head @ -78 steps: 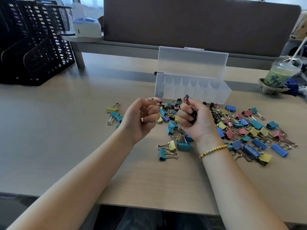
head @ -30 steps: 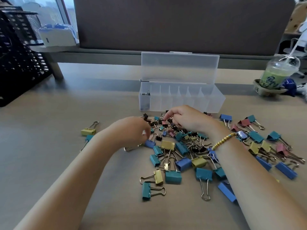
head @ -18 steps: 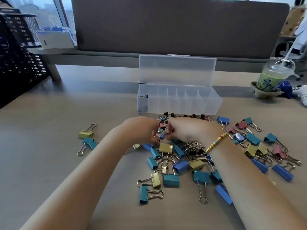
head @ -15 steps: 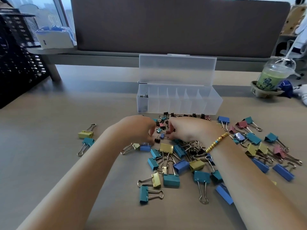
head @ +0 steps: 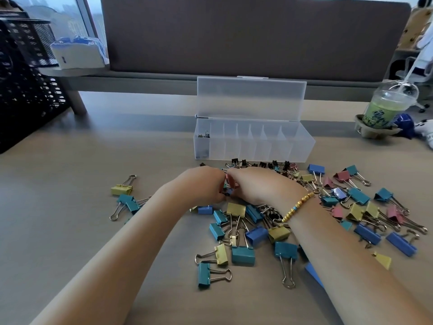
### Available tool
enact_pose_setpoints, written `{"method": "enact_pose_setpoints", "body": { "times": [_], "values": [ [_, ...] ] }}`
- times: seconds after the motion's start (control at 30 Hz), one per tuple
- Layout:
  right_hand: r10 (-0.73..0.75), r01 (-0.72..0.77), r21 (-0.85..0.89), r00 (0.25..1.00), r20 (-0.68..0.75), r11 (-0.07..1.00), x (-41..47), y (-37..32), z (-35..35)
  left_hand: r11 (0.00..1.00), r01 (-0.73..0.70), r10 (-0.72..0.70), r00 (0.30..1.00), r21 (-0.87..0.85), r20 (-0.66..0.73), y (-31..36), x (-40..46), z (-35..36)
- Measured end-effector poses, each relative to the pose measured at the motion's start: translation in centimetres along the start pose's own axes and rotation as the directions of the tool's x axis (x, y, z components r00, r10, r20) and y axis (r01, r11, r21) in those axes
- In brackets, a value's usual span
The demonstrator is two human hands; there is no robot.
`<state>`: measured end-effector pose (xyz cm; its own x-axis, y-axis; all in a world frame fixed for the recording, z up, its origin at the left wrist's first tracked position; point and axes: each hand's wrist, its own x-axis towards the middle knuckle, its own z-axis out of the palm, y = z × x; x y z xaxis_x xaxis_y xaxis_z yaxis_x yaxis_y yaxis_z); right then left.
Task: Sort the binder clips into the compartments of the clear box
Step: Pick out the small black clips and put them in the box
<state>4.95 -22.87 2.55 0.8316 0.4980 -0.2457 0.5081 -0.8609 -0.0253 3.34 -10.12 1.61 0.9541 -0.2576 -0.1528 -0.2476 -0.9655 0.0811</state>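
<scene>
Both hands have closed in on each other since half a second ago, and now meet fingertip to fingertip over the near edge of the small clips; the clear box has not moved and the spread of clips looks the same; the binder clips point(head: 243, 231) lie loose on the desk point(head: 70, 231) in teal, blue, yellow, pink and black, larger ones with silver wire handles in front and to the right, small black ones in a row just before the box, a yellow one and two teal ones apart on the left; the clear box point(head: 254, 146) stands behind the pile with its lid upright, its row of compartments bare except the leftmost, which holds a few small dark clips; the left hand point(head: 201, 184) is curled, knuckles up, fingers bent down onto the small clips, and seems to pinch a small blue clip point(head: 228, 192), though the grip is partly hidden; the right hand point(head: 255, 184) is curled likewise, a beaded bracelet point(head: 297, 206) on its wrist, its fingertips pinching a small pink clip point(head: 230, 181) that touches the left hand's fingers.
</scene>
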Motion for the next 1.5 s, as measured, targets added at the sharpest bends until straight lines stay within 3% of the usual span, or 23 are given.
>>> {"method": "enact_pose_setpoints", "body": {
  "times": [0.37,0.47,0.57,0.6,0.63,0.67,0.73,0.77,0.8,0.87,0.93,0.97,1.0,1.07,1.13,1.2,1.27,1.37,1.43,1.5],
  "values": [
    [0.010,-0.010,-0.008,1.000,-0.003,1.000,0.0,0.1,0.1,0.994,-0.023,0.021,1.000,0.105,0.021,0.0,0.0,-0.1],
    [0.009,-0.010,-0.033,1.000,-0.023,0.999,-0.2,-0.1,0.1,0.999,-0.028,0.026,0.998,-0.036,-0.058,-0.3,-0.2,-0.6],
    [0.000,-0.004,-0.075,0.999,-0.042,0.997,-0.4,-0.2,0.1,0.940,0.026,-0.056,0.995,-0.341,-0.078,-1.1,-0.2,-1.2],
    [-0.007,0.004,-0.073,0.999,-0.042,0.997,-0.4,-0.3,0.1,0.856,0.055,-0.095,0.994,-0.515,-0.050,-1.5,-0.2,-1.3],
    [-0.012,0.011,-0.039,0.999,-0.034,0.999,-0.5,-0.3,-0.1,0.697,0.070,-0.113,0.994,-0.713,-0.013,-1.8,-0.2,-1.3],
    [-0.016,0.017,0.035,0.999,-0.029,0.999,-0.4,-0.3,-0.2,0.474,0.064,-0.105,0.994,-0.878,0.016,-2.1,-0.2,-1.3],
    [-0.025,0.037,0.267,0.998,-0.049,0.963,-0.4,0.2,-0.9,0.010,0.017,-0.070,0.997,-1.000,0.016,-2.8,-0.1,-1.4],
    [-0.032,0.048,0.432,0.999,-0.044,0.901,-0.6,0.6,-1.2,-0.172,-0.007,-0.064,0.998,-0.985,0.004,-3.1,-0.1,-1.5],
    [-0.062,0.060,0.633,0.998,-0.019,0.772,-0.9,1.2,-1.4,-0.316,-0.032,-0.070,0.997,-0.948,-0.010,-3.3,-0.1,-1.5],
    [-0.212,0.071,0.948,0.977,-0.004,0.311,-1.5,2.4,-1.3,-0.517,-0.093,-0.098,0.994,-0.851,-0.049,-3.7,-0.2,-1.7],
    [-0.290,0.037,0.989,0.954,-0.077,-0.140,-2.0,3.2,-0.8,-0.627,-0.157,-0.134,0.987,-0.763,-0.093,-4.0,-0.3,-1.8],
    [-0.290,0.025,0.958,0.951,-0.110,-0.284,-2.0,3.3,-0.6,-0.658,-0.185,-0.162,0.981,-0.730,-0.102,-4.2,-0.4,-1.8],
    [-0.282,0.016,0.929,0.951,-0.129,-0.371,-1.8,3.1,-0.5,-0.676,-0.206,-0.192,0.976,-0.708,-0.100,-4.4,-0.4,-1.8],
    [-0.263,0.008,0.905,0.956,-0.132,-0.424,-1.4,2.5,-0.4,-0.687,-0.218,-0.241,0.968,-0.694,-0.066,-5.0,-0.4,-1.6],
    [-0.217,-0.006,0.902,0.971,-0.097,-0.431,-0.8,1.7,-0.2,-0.678,-0.190,-0.272,0.962,-0.710,0.003,-5.5,-0.2,-1.3],
    [-0.147,-0.039,0.935,0.989,-0.014,-0.351,-0.2,1.3,0.1,-0.592,-0.157,-0.312,0.949,-0.791,0.045,-5.9,-0.2,-1.2],
    [-0.038,-0.048,0.991,0.998,0.044,-0.124,0.1,1.0,0.3,-0.408,-0.132,-0.352,0.936,-0.903,0.022,-6.2,-0.5,-1.2],
    [0.132,-0.046,0.950,0.991,0.006,0.310,0.4,0.3,0.1,-0.120,-0.117,-0.364,0.929,-0.986,-0.066,-7.0,-1.2,-1.5],
    [0.185,-0.046,0.846,0.981,-0.062,0.531,0.7,-0.3,-0.3,-0.014,-0.087,-0.352,0.933,-0.996,-0.076,-7.5,-1.3,-1.4],
    [0.141,-0.023,0.707,0.984,-0.109,0.707,1.0,-1.0,-0.5,0.020,-0.031,-0.334,0.942,-0.999,-0.036,-7.7,-1.3,-1.0]
  ]
}}
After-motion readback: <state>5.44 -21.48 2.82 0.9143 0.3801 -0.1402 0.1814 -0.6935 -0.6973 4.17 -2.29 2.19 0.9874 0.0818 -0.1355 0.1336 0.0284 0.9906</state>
